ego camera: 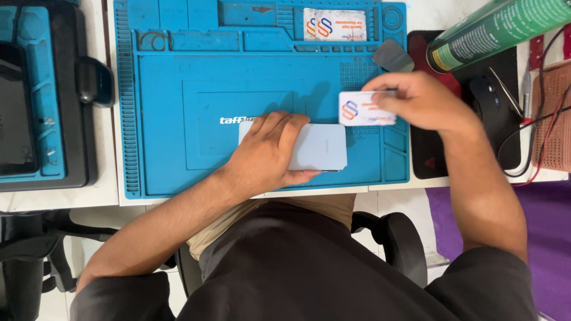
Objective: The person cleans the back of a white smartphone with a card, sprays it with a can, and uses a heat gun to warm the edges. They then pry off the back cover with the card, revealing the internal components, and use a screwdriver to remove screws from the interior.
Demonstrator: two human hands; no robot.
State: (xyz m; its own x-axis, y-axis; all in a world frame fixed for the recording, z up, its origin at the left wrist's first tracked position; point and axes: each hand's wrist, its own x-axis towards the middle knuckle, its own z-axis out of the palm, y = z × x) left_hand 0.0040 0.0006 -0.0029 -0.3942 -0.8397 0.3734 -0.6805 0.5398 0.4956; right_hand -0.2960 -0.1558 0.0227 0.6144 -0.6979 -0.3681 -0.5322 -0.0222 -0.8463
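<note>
Left hand (267, 151) flat on pale phone (318, 147); right hand (416, 101) pinching white card (364, 109) over blue mat (166, 119).

An electronics repair bench. A blue silicone work mat (178, 119) lies at twelve o'clock; wires (544, 128) at three

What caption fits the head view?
Left hand presses a pale phone on a blue mat; right hand holds a white card.

Left hand (270, 148) flat, palm down, fingers spread; right hand (419, 98) raised, fingers pinched
</note>
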